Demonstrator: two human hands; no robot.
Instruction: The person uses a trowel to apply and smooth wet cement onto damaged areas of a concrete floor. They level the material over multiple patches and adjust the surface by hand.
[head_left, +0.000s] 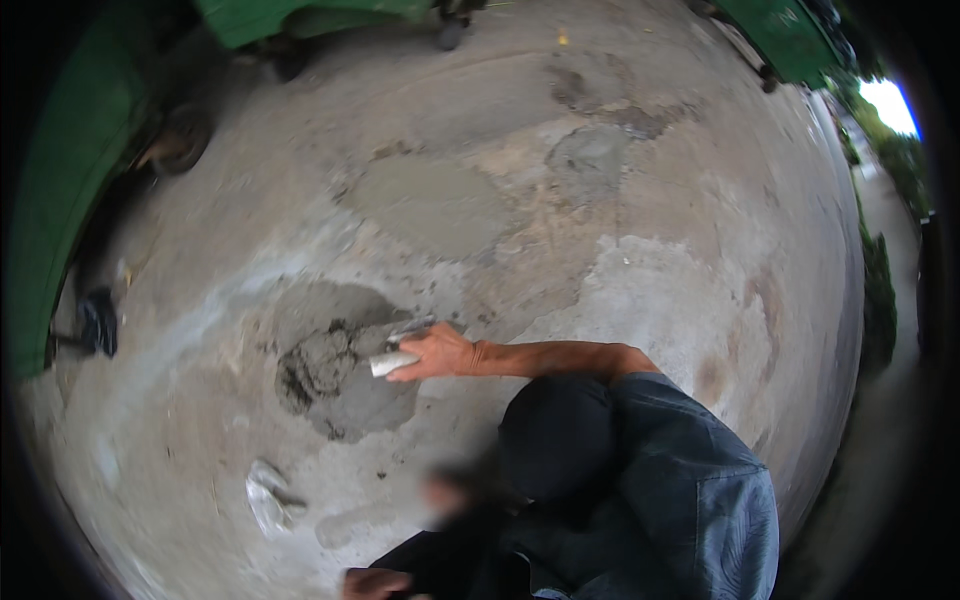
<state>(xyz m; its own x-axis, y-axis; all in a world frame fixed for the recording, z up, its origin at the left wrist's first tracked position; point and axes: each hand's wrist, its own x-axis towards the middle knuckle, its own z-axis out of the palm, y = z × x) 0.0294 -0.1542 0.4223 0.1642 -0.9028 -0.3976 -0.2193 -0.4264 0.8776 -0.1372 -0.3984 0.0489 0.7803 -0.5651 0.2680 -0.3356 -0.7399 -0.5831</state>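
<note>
Neither of my hands is in view. Before me a crouching person in a black cap (559, 435) and dark blue shirt reaches an arm over the ground. That person's hand (442, 352) grips a pale object (394, 364), perhaps a hand tool's handle; its kind is unclear. It is at the right side of a mound of wet grey mortar (322, 367), which lies on a smoother, spread wet patch (375, 409). Another hand (375, 583), apparently the same person's, shows at the bottom edge by dark clothing.
A crumpled clear plastic bag (268, 499) lies on the concrete ground (187, 420). Smooth grey patches (435, 202) are farther off. Green wheeled containers (67, 165) stand at the left, top and upper right. A black plastic piece (97, 322) is at the left.
</note>
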